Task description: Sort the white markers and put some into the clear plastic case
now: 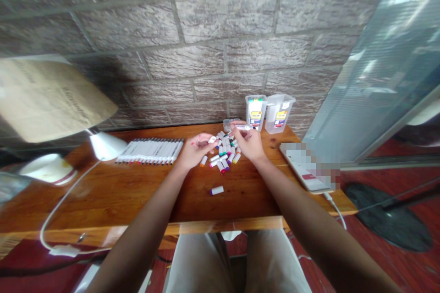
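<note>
My left hand (195, 151) is closed in a pinch on a small white marker cap (212, 139), its open end facing up. In my right hand (250, 143) lies a white marker (242, 127), held roughly level between thumb and fingers. Between and below both hands is a loose pile of marker caps (224, 150), white with coloured ends. One cap with a purple end (217, 190) lies apart, nearer the table's front edge. To the left, many capless-looking white markers (150, 151) lie side by side in a neat row.
Behind my right hand stand a clear box holding markers (255, 106) and another clear box (279, 114). A tablet (307, 169) with a cable lies at right. A lamp (106, 145) and a white bowl (48, 168) are at left. The brick wall (223, 32) borders the table's back.
</note>
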`<action>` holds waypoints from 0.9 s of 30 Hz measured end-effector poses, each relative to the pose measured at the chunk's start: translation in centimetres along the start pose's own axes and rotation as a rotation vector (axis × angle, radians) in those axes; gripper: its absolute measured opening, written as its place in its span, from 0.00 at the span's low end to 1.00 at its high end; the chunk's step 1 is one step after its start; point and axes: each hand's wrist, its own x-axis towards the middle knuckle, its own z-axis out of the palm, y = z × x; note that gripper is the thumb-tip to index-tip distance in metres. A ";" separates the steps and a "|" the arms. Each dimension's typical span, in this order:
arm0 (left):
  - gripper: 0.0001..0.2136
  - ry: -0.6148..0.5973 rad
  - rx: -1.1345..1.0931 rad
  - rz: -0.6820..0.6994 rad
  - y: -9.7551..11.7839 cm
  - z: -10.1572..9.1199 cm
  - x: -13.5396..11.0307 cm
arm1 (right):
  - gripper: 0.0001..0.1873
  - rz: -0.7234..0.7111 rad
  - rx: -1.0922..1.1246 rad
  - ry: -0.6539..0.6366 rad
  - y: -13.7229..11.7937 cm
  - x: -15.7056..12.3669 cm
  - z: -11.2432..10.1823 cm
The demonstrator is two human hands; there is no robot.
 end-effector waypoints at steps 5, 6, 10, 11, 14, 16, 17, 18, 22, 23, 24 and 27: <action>0.19 0.014 -0.029 -0.023 -0.6 0.1 0.1 | 0.20 -0.051 -0.027 -0.030 0.3 -0.3 0.5; 0.20 0.008 -0.024 -0.030 -0.6 0.1 0.1 | 0.20 -0.048 -0.030 -0.029 0.4 -0.4 0.6; 0.20 -0.005 -0.028 -0.032 -0.5 0.1 0.1 | 0.21 -0.022 -0.044 -0.002 0.3 -0.4 0.6; 0.20 -0.001 -0.034 -0.035 -0.5 0.2 0.1 | 0.21 -0.014 -0.047 0.006 0.2 -0.4 0.5; 0.20 0.005 -0.042 -0.050 -0.4 0.2 0.1 | 0.22 0.019 -0.058 0.029 0.0 -0.4 0.4; 0.20 0.002 -0.043 -0.051 -0.4 0.3 0.0 | 0.23 0.030 -0.058 0.032 -0.1 -0.4 0.4; 0.20 0.004 -0.043 -0.046 -0.4 0.3 0.0 | 0.23 0.031 -0.056 0.031 -0.1 -0.5 0.4; 0.20 0.007 -0.039 -0.038 -0.4 0.3 0.0 | 0.23 0.031 -0.054 0.032 -0.1 -0.5 0.5; 0.20 0.021 -0.004 -0.017 -0.5 0.2 0.1 | 0.26 0.071 -0.056 0.053 -0.3 -0.4 0.5; 0.20 0.025 0.007 -0.018 -0.5 0.1 0.1 | 0.27 0.095 -0.048 0.061 -0.4 -0.4 0.5; 0.20 0.029 0.018 -0.020 -0.6 0.1 0.2 | 0.27 0.122 -0.035 0.067 -0.5 -0.3 0.5; 0.20 0.038 0.056 -0.026 -0.8 0.1 0.2 | 0.29 0.208 0.031 0.066 -0.8 -0.1 0.3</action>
